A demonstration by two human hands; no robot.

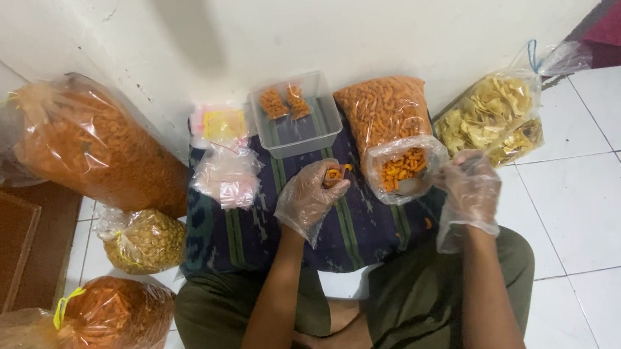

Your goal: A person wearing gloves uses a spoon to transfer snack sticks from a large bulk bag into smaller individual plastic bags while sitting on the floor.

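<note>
Now our glove-covered left hand (310,196) pinches orange snack sticks (336,173) | open clear plastic bag of orange snacks (394,138) lies at 3 o'clock, long axis 12-to-6 | our gloved right hand (468,185), loosely curled, nearer, grips its rim | clear rectangular tub (296,114) at 12.

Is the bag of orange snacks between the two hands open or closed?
Open: the orange snack bag has its mouth rolled wide toward the camera, showing snacks inside.

- A cloth (358,229) lies on the floor (596,198) before the wall (387,16).
- On the cloth: an open snack bag (387,129), a tub (296,114) to its left, small packets (227,174) further left.
- A chip bag (492,114) lies right of the cloth; three big bags (97,149) lie left.
</note>
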